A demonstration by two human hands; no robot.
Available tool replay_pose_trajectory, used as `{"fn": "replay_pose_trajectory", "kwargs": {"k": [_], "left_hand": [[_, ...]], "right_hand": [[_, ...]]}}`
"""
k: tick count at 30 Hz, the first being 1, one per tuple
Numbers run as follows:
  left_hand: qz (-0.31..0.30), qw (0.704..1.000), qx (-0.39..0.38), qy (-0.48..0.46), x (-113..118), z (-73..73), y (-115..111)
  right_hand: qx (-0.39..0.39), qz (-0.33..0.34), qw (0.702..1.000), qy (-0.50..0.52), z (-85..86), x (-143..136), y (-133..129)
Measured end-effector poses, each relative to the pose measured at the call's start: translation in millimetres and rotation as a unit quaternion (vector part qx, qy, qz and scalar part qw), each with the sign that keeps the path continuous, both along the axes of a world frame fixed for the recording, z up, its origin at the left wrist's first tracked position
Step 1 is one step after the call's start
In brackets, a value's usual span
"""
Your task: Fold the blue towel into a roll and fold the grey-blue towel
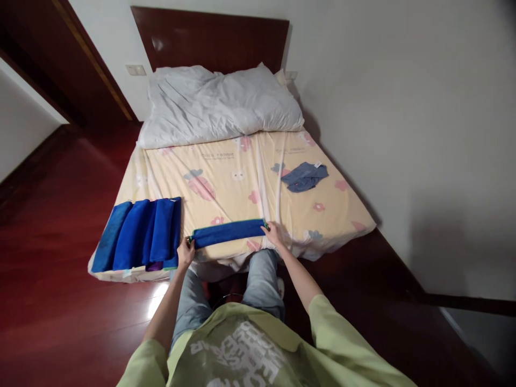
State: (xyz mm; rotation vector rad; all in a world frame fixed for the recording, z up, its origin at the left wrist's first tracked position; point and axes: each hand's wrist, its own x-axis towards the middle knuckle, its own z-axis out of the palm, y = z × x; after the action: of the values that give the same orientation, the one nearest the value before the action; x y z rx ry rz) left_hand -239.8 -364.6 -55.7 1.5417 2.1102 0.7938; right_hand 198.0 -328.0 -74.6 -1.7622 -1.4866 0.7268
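A blue towel (229, 232) with green edging, folded into a long narrow strip, lies across the front of the bed. My left hand (186, 252) pinches its left end, and my right hand (273, 234) grips the right end. The strip looks flat and stretched between them. Just left of my left hand, several folded blue towels (135, 234) lie side by side, overlapping. A bit of purple cloth (154, 266) shows beneath their front edge.
The bed (226, 183) has a yellow patterned sheet. A crumpled blue-grey garment (305, 177) lies on its right side. A pale quilt (226, 105) is heaped against the dark headboard (213, 40). A wall (403, 134) stands to the right, and dark red floor (52, 242) to the left.
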Motion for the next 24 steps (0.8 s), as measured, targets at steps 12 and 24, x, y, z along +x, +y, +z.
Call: {"fn": "replay_pose_trajectory", "kwargs": {"k": [12, 24], "left_hand": [[-0.004, 1.000, -0.003, 0.014, -1, -1.1, 3], [0.035, 0.999, 0.026, -0.020, 4, -5.2, -1]], "right_hand": [[-0.004, -0.026, 1.000, 0.015, 7.7, -4, 1], [0.000, -0.042, 0.999, -0.001, 7.3, -11, -2]]}}
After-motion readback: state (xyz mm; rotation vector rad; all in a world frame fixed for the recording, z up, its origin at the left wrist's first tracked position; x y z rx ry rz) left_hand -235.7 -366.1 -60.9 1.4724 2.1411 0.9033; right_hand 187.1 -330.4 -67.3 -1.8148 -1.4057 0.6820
